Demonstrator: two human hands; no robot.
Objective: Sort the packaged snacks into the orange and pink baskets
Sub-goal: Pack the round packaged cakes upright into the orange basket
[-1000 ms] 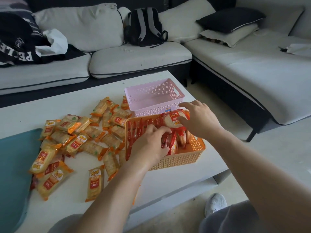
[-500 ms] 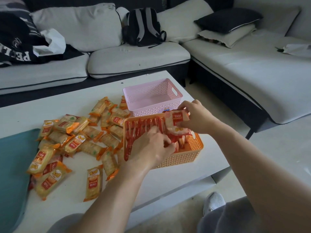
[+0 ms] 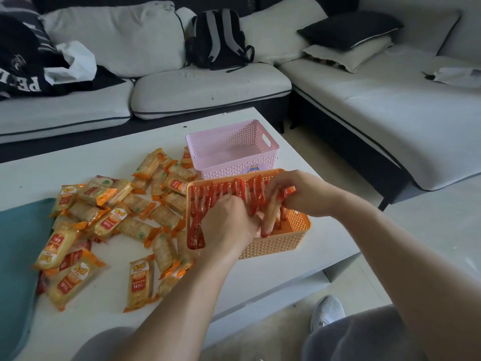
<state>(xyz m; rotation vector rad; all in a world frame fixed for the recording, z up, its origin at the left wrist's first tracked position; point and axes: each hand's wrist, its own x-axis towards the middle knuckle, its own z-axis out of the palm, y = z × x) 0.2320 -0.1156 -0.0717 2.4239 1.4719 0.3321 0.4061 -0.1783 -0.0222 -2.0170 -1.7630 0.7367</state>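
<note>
Both in orange basket [image 3: 273, 247]: right hand [image 3: 304, 194] tight around 1 upright packet [image 3: 272, 212], left hand [image 3: 229, 225] around red packets [image 3: 205, 201].

Table [image 3: 104, 157] before sofa [image 3: 208, 87], near basket [image 3: 273, 246] on table's right side, far basket [image 3: 229, 169] just behind it, upright packets [image 3: 208, 196] in near basket, loose packets [image 3: 135, 227] heaped left of both.
</note>
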